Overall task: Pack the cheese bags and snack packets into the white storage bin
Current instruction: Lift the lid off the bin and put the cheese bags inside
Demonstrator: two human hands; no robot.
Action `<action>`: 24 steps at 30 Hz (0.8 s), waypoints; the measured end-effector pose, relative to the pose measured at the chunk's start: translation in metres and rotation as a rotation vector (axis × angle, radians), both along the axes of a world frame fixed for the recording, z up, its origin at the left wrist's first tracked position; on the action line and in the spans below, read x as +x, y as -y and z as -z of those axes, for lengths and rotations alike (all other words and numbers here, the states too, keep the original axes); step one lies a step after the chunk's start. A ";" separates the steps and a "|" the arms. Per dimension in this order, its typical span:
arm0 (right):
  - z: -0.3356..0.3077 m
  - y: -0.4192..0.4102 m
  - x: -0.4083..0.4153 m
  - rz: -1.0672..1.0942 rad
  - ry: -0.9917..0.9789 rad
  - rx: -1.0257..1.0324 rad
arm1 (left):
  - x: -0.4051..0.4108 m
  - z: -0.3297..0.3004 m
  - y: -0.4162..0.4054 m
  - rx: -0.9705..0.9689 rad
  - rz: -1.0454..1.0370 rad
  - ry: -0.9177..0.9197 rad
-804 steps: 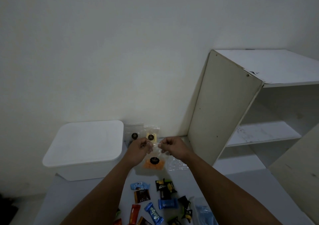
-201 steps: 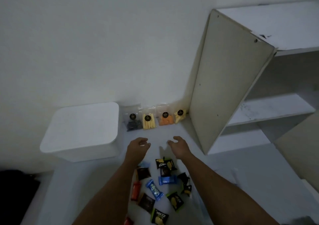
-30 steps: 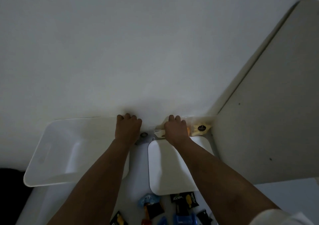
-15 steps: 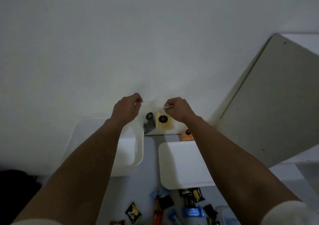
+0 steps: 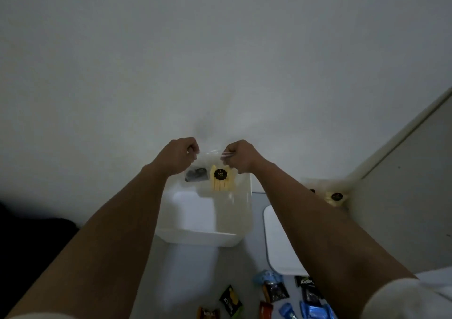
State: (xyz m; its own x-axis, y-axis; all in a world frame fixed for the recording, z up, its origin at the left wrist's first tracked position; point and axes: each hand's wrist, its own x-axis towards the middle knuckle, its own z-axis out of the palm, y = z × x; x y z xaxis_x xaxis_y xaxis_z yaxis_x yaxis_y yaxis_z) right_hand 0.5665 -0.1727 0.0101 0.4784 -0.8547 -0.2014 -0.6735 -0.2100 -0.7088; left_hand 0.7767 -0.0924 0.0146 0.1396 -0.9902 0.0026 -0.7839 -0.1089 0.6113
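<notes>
Overhead, both fists are raised above the open white storage bin (image 5: 203, 223). Left hand (image 5: 179, 156) pinches the top of a clear bag with dark contents (image 5: 195, 174); right hand (image 5: 241, 156) pinches the top of a clear bag of yellow cheese sticks (image 5: 222, 180). Both bags hang over the bin's far edge. Bin lid (image 5: 278, 243) lies right of the bin; snack packets (image 5: 274, 291) lie on the counter (image 5: 190, 274) nearer than the bin. Another cheese bag (image 5: 336, 196) leans far right of the bin.

**A bare indoor corner, home storage by the look of it**

Plain white wall (image 5: 220, 49) fills the upper frame, dimly lit. A white shelf unit's side panel (image 5: 411, 196) slants in at right. Lower centre, a pale tabletop (image 5: 190, 277) carries a white bin (image 5: 203, 238) and scattered snack packets (image 5: 274, 291).
</notes>
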 end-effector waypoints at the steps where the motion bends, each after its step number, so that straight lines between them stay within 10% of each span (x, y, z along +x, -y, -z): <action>1: 0.013 -0.002 0.008 -0.001 -0.028 0.012 | 0.007 0.014 -0.002 0.028 -0.009 0.019; 11: 0.136 -0.013 0.058 0.065 -0.134 0.085 | 0.045 0.132 -0.014 0.118 -0.126 0.207; 24: 0.141 -0.028 0.064 0.321 0.045 0.144 | 0.032 0.136 -0.011 -0.032 -0.211 0.255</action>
